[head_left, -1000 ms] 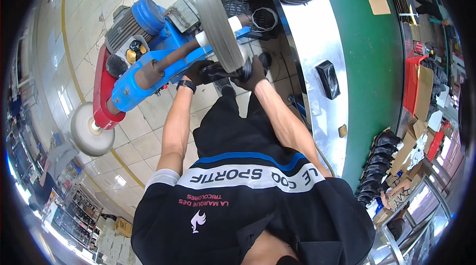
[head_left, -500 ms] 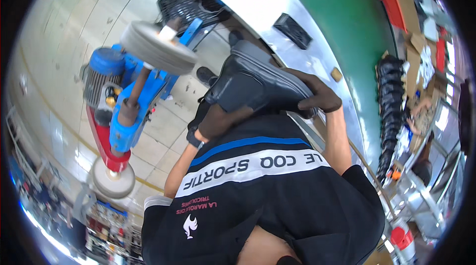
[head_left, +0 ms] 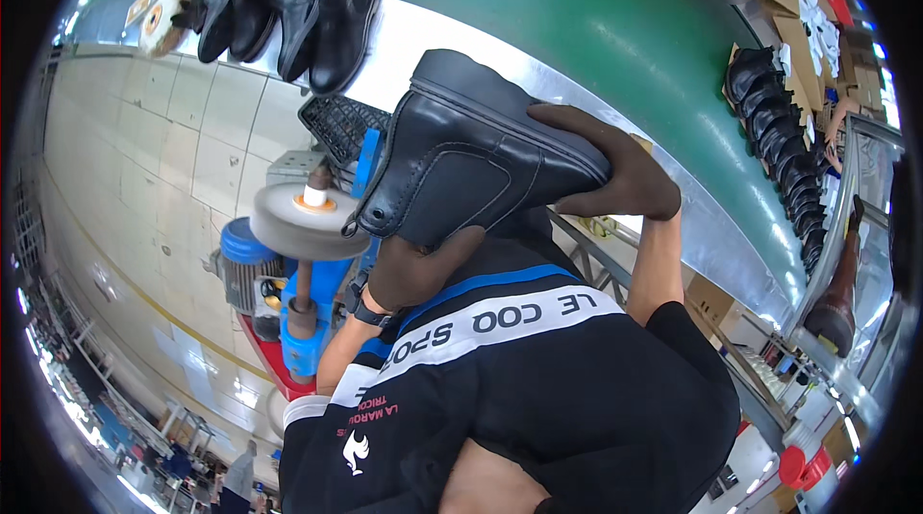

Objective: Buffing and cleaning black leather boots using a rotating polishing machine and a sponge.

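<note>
A black leather ankle boot (head_left: 457, 153) lies on its side in the air in front of my body, its thick sole facing up and away. At the shaft end, beside the pull loop, my left hand (head_left: 423, 272) in a brown glove is closed on the boot's upper; part of its fingers is hidden. My right hand (head_left: 630, 168), gloved alike, grips the toe end with its fingers over the sole edge and its thumb underneath. Left of the boot stands a blue machine with a grey buffing wheel (head_left: 308, 223), close to my left wrist.
Several black boots (head_left: 332, 19) stand on the far left of a green-topped bench (head_left: 538, 4) with a pale metal edge. A black crate (head_left: 341, 125) sits below that edge. Further right is a row of black boots (head_left: 774, 144) beside cardboard boxes (head_left: 793, 33).
My hands have lifted the boot and turned it, so more of its side and shaft end shows. The view has shifted, bringing the boots on the bench's far left into sight.
</note>
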Demonstrator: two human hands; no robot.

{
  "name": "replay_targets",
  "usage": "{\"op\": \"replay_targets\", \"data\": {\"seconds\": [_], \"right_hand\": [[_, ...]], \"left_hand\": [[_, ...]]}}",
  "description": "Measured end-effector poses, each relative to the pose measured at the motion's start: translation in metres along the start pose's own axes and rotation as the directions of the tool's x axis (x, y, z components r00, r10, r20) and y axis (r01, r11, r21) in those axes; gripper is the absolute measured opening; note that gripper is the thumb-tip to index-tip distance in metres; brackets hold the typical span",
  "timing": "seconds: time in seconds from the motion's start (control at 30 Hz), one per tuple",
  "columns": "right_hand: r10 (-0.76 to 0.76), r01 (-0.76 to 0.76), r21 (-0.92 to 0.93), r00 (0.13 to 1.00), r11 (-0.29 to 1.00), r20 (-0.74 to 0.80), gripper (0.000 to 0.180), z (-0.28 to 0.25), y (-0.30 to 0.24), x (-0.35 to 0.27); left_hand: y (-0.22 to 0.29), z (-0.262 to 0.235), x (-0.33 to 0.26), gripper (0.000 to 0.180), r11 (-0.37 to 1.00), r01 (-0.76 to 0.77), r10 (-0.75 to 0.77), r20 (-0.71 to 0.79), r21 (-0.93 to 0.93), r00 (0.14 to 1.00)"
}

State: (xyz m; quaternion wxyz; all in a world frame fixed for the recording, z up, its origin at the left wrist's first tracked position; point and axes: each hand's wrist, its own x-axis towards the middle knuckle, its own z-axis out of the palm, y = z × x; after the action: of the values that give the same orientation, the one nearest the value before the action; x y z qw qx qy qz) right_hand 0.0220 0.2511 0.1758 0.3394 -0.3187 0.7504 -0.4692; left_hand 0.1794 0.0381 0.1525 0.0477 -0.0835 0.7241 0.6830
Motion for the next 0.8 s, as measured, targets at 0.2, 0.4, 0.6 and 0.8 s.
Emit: {"op": "replay_targets", "data": {"seconds": [0.2,0.4,0.6,0.8], "right_hand": [[-0.296,0.037,-0.556,0.875,0.83,-0.383,0.103,0.02,0.021,0.043],[0.389,0.295,0.85,0.79,0.437,-0.474,0.089,0.041,0.124,0.102],[-0.144,0.377,0.924,0.913,-0.062,-0.382,0.094,-0.035,0.096,0.179],[-0.07,0.471,0.856,0.881,0.212,-0.467,0.083,-0.088,0.123,0.237]], "left_hand": [[0.026,0.001,0.065,0.031,0.874,-0.22,0.26,-0.036,0.433,0.965],[0.103,0.043,0.114,0.027,0.819,-0.5,0.306,0.523,0.281,0.796],[0.078,0.033,0.158,0.032,0.92,-0.377,0.38,0.486,-0.11,0.787],[0.039,-0.001,0.164,0.029,0.986,0.091,-0.094,0.011,0.139,0.996]]}}
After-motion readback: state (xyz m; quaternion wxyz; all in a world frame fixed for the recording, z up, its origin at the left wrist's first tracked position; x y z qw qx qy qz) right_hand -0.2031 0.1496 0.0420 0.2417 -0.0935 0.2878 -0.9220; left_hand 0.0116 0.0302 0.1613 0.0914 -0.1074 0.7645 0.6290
